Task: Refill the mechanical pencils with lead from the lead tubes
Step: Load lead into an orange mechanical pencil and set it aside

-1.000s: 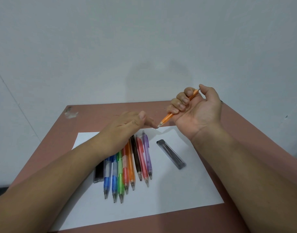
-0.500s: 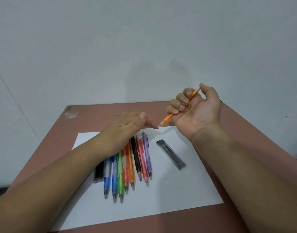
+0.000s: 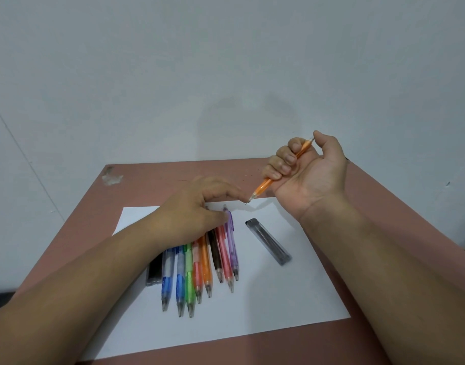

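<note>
I see the pencil row (image 3: 207, 262) lying on the paper (image 3: 292, 299) beneath my left fingers (image 3: 232, 193); the lead tube (image 3: 268, 241) lies right of them, below my right fingers (image 3: 281, 164).

Translucent plastic pencils (image 3: 215, 262), matt paper (image 3: 292, 299)

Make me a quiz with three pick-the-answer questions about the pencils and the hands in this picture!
1. Where does the clear lead tube lie?
A. on the white paper, right of the pencil row
B. in the left hand
C. on the bare table

2. What colour is the pencil held up in the air?
A. green
B. orange
C. purple

3. What is the right hand doing?
A. lying flat on the paper
B. pointing at the wall
C. gripping a pencil, tip pointing down

Answers:
1. A, it rests on the sheet beside the purple pencil.
2. B, its barrel is orange.
3. C, the fingers curl round the barrel.
</note>
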`<state>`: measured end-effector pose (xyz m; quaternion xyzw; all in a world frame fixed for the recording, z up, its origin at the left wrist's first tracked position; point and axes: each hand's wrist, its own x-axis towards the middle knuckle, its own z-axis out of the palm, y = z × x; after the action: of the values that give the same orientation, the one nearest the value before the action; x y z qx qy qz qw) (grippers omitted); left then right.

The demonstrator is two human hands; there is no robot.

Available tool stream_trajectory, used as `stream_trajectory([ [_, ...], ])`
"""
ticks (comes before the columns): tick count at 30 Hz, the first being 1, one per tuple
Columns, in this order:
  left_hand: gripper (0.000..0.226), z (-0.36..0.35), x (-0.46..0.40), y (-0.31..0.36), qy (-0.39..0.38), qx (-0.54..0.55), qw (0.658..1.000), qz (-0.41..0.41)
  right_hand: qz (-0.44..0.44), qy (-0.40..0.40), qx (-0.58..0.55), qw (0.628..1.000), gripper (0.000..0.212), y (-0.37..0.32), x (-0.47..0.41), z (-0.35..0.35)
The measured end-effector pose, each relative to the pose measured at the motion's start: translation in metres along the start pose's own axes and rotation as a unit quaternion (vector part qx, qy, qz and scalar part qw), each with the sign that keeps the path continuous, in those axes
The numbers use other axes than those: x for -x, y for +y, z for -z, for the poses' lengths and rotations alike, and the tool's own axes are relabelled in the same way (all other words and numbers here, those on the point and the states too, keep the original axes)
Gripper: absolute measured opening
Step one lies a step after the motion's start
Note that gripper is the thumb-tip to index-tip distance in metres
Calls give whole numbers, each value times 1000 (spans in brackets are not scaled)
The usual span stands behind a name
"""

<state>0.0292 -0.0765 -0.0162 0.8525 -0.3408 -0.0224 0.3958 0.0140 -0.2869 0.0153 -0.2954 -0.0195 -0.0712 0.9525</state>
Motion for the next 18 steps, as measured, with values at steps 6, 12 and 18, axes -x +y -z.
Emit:
stream_trajectory([
  [6, 49, 0, 0, -1, 8, -1, 1000, -9, 6, -3, -6, 1000, 36, 0, -1, 1],
  [12, 50, 0, 1, 0, 6, -1, 1000, -9, 2, 2, -3, 1000, 40, 0, 0, 0],
  [18, 54, 1, 1, -1, 4, 13, 1000, -6, 1, -2, -4, 1000, 40, 0, 0, 0],
])
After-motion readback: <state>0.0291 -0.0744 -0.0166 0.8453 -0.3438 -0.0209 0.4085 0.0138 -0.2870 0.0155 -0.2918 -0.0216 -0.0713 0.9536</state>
